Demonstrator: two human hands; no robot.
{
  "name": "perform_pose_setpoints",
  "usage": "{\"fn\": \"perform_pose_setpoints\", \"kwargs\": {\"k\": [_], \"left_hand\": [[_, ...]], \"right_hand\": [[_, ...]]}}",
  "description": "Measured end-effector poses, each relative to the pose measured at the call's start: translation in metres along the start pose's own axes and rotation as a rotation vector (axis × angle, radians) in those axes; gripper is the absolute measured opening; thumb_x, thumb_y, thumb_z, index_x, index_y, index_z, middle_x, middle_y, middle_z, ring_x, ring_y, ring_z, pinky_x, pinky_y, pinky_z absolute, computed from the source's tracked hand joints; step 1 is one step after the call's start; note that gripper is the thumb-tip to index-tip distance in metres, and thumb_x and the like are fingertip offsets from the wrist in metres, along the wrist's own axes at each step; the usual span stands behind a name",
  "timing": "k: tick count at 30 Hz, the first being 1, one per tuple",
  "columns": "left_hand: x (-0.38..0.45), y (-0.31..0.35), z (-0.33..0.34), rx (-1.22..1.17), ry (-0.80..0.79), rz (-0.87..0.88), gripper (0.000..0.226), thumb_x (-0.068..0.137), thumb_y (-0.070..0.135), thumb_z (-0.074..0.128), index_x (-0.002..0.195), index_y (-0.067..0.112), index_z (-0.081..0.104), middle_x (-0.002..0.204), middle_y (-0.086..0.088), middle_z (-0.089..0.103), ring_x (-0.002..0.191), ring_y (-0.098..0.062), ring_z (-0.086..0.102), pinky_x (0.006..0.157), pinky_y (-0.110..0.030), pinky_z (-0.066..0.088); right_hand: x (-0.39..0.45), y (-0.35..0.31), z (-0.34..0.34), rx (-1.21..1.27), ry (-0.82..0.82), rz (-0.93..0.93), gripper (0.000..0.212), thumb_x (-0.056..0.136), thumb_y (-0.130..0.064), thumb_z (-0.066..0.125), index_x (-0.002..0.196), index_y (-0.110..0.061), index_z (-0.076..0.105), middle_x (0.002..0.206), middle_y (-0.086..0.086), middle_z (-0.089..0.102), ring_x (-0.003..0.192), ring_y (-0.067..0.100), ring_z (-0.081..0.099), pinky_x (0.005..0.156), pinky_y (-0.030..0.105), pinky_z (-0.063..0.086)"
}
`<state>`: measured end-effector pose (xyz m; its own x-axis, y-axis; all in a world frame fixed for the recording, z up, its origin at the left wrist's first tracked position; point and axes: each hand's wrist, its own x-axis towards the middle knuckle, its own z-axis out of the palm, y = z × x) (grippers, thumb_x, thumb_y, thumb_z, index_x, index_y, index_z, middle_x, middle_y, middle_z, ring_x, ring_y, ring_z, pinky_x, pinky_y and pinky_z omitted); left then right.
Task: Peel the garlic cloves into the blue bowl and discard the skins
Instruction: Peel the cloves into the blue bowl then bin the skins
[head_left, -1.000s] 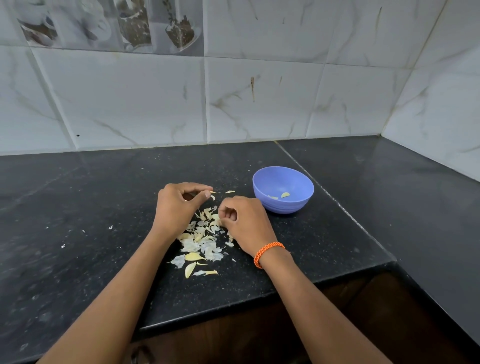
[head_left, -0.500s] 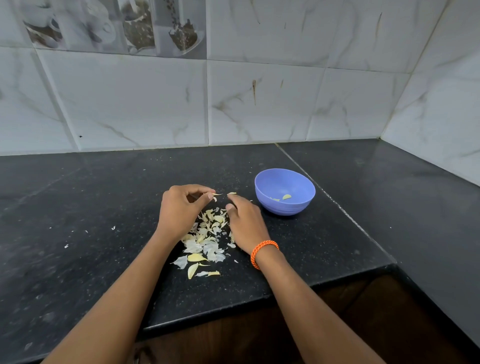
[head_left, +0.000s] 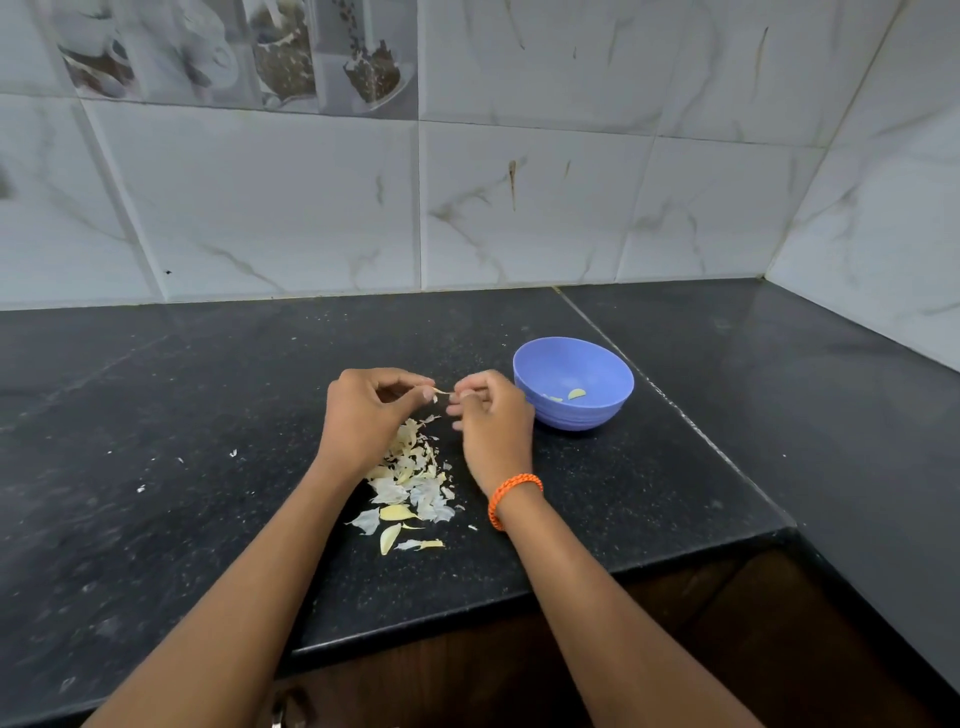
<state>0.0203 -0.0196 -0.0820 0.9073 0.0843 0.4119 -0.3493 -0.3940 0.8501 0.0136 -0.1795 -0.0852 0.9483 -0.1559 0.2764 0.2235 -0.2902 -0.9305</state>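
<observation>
Both hands pinch one small garlic clove (head_left: 442, 391), its long axis running left to right between them. The left hand (head_left: 366, 415) holds one end. The right hand (head_left: 491, 415) holds the other, beside the blue bowl (head_left: 574, 382).

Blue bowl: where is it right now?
In the head view the blue bowl sits on the black counter, right of centre, just beyond and to the right of the right hand, near the counter seam.

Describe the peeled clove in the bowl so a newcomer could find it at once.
On the black countertop, right of the right hand, stands the blue bowl. On its inner floor lies a pale yellow crescent, the peeled clove. Unlike the papery skins heaped between the forearms, it sits inside the bowl.
</observation>
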Motion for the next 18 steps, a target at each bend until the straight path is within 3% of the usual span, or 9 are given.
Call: {"fn": "perform_pose_setpoints", "kwargs": {"k": [4,10,14,18], "left_hand": [[-0.004,0.005,0.004,-0.070,-0.128,0.012,0.005,0.090,0.024,0.087,0.091,0.020,0.085,0.081,-0.001,0.080,0.066,-0.020,0.072,0.059,-0.035,0.060],[-0.005,0.005,0.003,-0.155,-0.110,0.010,0.009,0.091,0.024,0.086,0.093,0.015,0.085,0.080,-0.007,0.080,0.063,-0.023,0.068,0.058,-0.035,0.058],[-0.007,0.006,0.009,-0.110,-0.126,0.008,0.008,0.091,0.018,0.086,0.099,0.017,0.086,0.087,0.002,0.083,0.066,-0.015,0.071,0.064,-0.033,0.060],[-0.007,0.006,0.010,-0.107,-0.131,0.009,0.013,0.091,0.015,0.086,0.104,0.017,0.087,0.093,0.005,0.084,0.080,-0.018,0.078,0.073,-0.034,0.063]], "right_hand": [[0.001,0.000,-0.021,-0.035,-0.173,-0.163,0.016,0.104,-0.010,0.064,0.114,-0.012,0.077,0.094,-0.002,0.078,0.083,0.008,0.076,0.076,0.025,0.063],[-0.001,0.001,-0.038,0.109,-0.167,-0.147,0.014,0.096,-0.005,0.076,0.109,-0.005,0.080,0.093,0.005,0.081,0.082,0.016,0.079,0.077,0.026,0.063],[-0.004,0.006,-0.033,-0.011,-0.059,-0.161,0.004,0.096,-0.012,0.079,0.098,-0.009,0.080,0.082,-0.002,0.079,0.073,0.011,0.077,0.070,0.028,0.065],[-0.003,0.010,-0.030,-0.073,-0.073,-0.243,0.011,0.097,-0.008,0.076,0.106,-0.012,0.079,0.094,-0.003,0.079,0.085,0.007,0.076,0.078,0.027,0.065]]}}
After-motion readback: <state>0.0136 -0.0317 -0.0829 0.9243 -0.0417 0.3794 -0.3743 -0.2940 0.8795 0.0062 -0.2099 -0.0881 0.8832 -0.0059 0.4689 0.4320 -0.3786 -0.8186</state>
